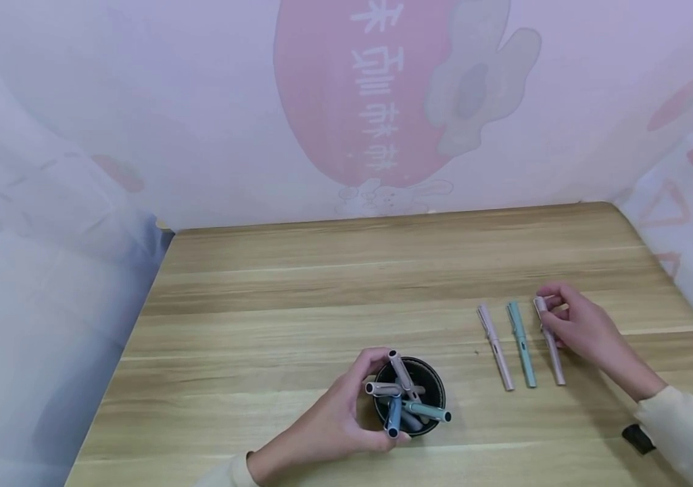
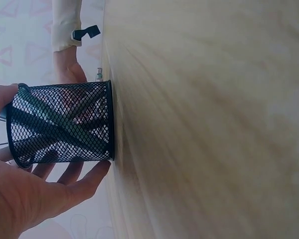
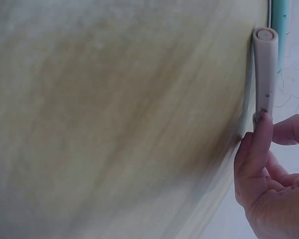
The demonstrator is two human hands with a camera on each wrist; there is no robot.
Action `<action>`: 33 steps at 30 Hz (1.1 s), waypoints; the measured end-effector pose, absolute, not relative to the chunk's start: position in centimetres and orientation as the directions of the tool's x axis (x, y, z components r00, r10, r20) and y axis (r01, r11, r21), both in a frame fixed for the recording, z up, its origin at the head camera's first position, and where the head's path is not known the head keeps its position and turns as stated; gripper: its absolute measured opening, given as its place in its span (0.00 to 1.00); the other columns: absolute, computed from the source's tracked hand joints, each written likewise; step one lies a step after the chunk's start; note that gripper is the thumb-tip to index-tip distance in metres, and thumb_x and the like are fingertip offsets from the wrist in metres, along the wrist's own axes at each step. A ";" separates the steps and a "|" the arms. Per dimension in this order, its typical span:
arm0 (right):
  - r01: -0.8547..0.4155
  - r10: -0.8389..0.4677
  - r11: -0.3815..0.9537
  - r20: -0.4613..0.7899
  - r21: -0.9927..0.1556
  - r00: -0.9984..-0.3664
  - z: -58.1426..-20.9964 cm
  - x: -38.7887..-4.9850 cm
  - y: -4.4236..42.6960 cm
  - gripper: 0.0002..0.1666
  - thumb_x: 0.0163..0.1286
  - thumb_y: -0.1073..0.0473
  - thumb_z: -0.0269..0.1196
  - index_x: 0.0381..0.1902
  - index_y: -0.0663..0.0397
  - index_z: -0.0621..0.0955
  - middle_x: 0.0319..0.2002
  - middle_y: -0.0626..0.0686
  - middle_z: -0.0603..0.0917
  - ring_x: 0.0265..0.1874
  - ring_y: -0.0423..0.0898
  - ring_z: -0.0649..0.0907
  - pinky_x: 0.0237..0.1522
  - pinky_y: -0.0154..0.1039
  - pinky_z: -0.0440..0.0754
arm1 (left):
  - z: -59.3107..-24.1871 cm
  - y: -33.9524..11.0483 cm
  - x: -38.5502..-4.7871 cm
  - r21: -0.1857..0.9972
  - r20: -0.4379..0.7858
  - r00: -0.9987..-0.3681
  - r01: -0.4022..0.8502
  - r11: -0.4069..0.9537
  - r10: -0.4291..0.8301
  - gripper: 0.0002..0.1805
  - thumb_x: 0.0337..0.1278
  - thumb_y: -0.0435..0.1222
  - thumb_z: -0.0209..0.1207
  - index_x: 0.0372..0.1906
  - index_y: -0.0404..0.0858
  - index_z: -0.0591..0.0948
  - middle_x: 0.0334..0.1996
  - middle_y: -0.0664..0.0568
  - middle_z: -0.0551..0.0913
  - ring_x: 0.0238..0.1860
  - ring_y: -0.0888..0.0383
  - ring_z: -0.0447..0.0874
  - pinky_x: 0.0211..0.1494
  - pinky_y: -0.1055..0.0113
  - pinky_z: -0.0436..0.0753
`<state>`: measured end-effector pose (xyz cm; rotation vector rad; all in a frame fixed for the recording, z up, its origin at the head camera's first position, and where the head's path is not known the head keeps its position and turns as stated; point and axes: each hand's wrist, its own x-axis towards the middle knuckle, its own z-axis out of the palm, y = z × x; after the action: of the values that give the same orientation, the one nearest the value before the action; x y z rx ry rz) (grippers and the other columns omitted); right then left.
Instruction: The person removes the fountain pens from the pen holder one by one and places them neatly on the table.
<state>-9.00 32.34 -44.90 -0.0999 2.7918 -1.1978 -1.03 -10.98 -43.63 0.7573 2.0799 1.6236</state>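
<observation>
A black mesh cup [image 2: 60, 124] stands upright on the table, holding several pens, among them a blue one [image 1: 393, 414] and a green one [image 1: 426, 410]. My left hand [image 1: 346, 412] curls round the cup's left side, thumb and fingers on its wall. At the right, three pens lie side by side: a pink one [image 1: 495, 346], a teal one [image 1: 522, 345] and a pale pink one [image 1: 550, 341]. Fingers of my right hand [image 1: 583, 326] pinch that last pen near its clip end; in the right wrist view the pen [image 3: 265, 74] points away from the hand [image 3: 274, 189].
The wooden table [image 1: 261, 284] meets a printed curtain [image 1: 200, 122] at the back, with more cloth at both sides. A small black clip [image 1: 638, 439] shows beside the right sleeve [image 1: 687, 433].
</observation>
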 end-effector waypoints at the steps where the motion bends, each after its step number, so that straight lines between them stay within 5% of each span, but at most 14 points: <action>1: -0.017 -0.100 0.691 -0.073 -0.722 -0.992 -44.9 -9.0 32.3 0.24 0.77 0.70 0.61 0.67 0.71 0.72 0.50 0.67 0.82 0.32 0.40 0.84 0.25 0.40 0.86 | -43.6 -11.0 -1.0 0.968 0.022 -0.775 0.175 0.182 0.631 0.51 0.55 0.41 0.83 0.78 0.60 0.64 0.70 0.57 0.80 0.69 0.57 0.77 0.79 0.45 0.66; 14: -0.041 -0.147 0.729 -0.097 -0.684 -0.984 -45.1 -9.6 32.2 0.24 0.79 0.72 0.60 0.68 0.77 0.71 0.48 0.67 0.80 0.32 0.49 0.83 0.24 0.40 0.85 | -43.7 -10.7 -1.1 0.970 0.025 -0.772 0.171 0.170 0.635 0.51 0.56 0.40 0.82 0.78 0.59 0.64 0.71 0.57 0.79 0.70 0.57 0.78 0.78 0.46 0.67; 24: -0.097 -0.183 0.732 -0.058 -0.674 -0.981 -45.1 -9.5 32.4 0.24 0.80 0.74 0.58 0.68 0.82 0.70 0.47 0.68 0.79 0.29 0.47 0.80 0.22 0.39 0.81 | -43.7 -10.6 -1.2 0.967 0.038 -0.774 0.189 0.173 0.632 0.49 0.56 0.42 0.82 0.78 0.59 0.64 0.70 0.56 0.80 0.69 0.57 0.78 0.77 0.45 0.68; 33: -0.167 -0.195 0.773 0.021 -0.612 -0.981 -45.5 -9.7 32.6 0.18 0.78 0.75 0.61 0.61 0.83 0.76 0.43 0.66 0.81 0.37 0.51 0.78 0.33 0.38 0.78 | -43.9 -10.9 -1.0 0.965 0.012 -0.781 0.173 0.197 0.624 0.50 0.56 0.43 0.82 0.78 0.61 0.64 0.69 0.58 0.80 0.69 0.58 0.78 0.76 0.44 0.68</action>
<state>-9.72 32.56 -45.52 -0.2978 2.9169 -1.0007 -0.99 -10.87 -43.85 0.7456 2.0962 1.6103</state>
